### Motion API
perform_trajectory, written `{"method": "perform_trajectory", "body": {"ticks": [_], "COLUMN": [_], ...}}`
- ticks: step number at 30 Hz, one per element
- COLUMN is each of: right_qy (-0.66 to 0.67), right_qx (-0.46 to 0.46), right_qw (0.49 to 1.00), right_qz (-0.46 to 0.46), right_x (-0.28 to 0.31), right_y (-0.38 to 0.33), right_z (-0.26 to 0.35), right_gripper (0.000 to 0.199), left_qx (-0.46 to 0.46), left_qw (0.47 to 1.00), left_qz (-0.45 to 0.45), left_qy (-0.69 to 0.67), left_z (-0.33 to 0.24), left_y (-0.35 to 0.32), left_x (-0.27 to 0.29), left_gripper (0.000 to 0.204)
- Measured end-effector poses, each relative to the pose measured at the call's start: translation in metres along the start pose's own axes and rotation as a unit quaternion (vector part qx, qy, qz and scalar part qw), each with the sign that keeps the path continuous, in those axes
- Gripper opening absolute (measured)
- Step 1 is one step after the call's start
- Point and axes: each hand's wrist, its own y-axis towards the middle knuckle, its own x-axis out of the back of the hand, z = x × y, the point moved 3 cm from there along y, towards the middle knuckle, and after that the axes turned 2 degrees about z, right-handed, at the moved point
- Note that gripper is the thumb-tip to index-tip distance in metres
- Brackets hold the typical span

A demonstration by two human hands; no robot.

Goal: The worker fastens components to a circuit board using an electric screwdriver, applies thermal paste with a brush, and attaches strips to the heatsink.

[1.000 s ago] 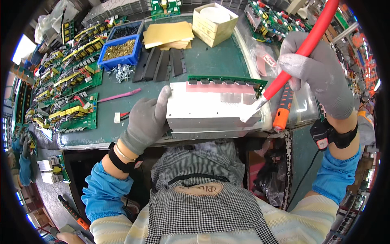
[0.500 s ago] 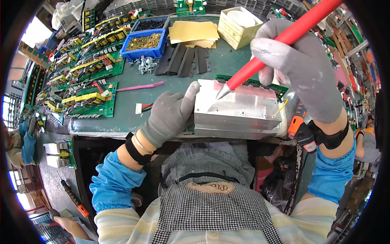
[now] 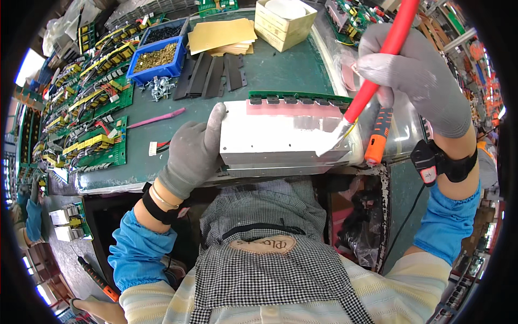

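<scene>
My right hand point(image 3: 421, 78), in a grey glove, is closed around a brush with a thick red handle point(image 3: 372, 89). Its white-coated bristles point(image 3: 332, 141) touch the right part of a metal heat sink's point(image 3: 270, 132) upper face. White paste covers much of that face, and a pink strip point(image 3: 294, 109) runs along its far side. Behind the strip lies a green circuit board point(image 3: 302, 96) with a row of black components. At the left end, my gloved left hand point(image 3: 191, 156) grips the heat sink, thumb along its edge; the other fingers are mostly hidden.
An orange-and-black power screwdriver point(image 3: 379, 137) lies right of the heat sink. Behind are blue bins point(image 3: 156, 62) of small parts, dark metal plates point(image 3: 208, 75), yellow sheets point(image 3: 224, 35) and a cardboard box point(image 3: 283, 24). Wired circuit boards point(image 3: 102, 143) fill the left; a pink stick point(image 3: 156, 117) lies nearby.
The brush tip has moved from the left part of the heat sink to its right part, and white paste covers more of the face. My left hand keeps its grip. The whole view has shifted.
</scene>
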Motion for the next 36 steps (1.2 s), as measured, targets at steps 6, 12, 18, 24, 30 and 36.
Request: {"method": "perform_trajectory", "body": {"ticks": [6,12,18,24,30,36], "right_qy": [-0.061,0.006,0.204,0.048,-0.009,-0.031], "right_qx": [-0.045,0.053,0.039,0.010,-0.052,-0.015], "right_qw": [0.997,0.996,0.973,0.997,0.998,0.999], "right_qz": [0.008,-0.068,0.106,0.066,-0.018,-0.014], "right_x": [0.017,0.007,-0.030,-0.030,0.005,0.019], "right_y": [-0.008,-0.003,0.011,0.012,-0.007,-0.013], "right_z": [-0.005,0.006,0.052,0.033,-0.003,-0.010], "right_gripper": [0.023,0.023,0.023,0.020,0.022,0.022], "left_qx": [0.014,0.008,0.010,0.021,0.020,0.022], "left_qw": [1.000,1.000,1.000,0.999,1.000,0.999], "left_qz": [0.011,0.007,-0.009,0.011,0.015,0.027], "left_qy": [-0.006,-0.008,-0.022,-0.025,-0.011,-0.012], "left_z": [0.001,0.001,-0.002,0.001,0.002,0.002], "left_y": [0.001,0.001,0.004,0.001,0.001,0.003], "left_x": [0.000,0.002,0.002,0.003,-0.001,-0.001], "left_gripper": [0.087,0.090,0.090,0.089,0.088,0.091]}}
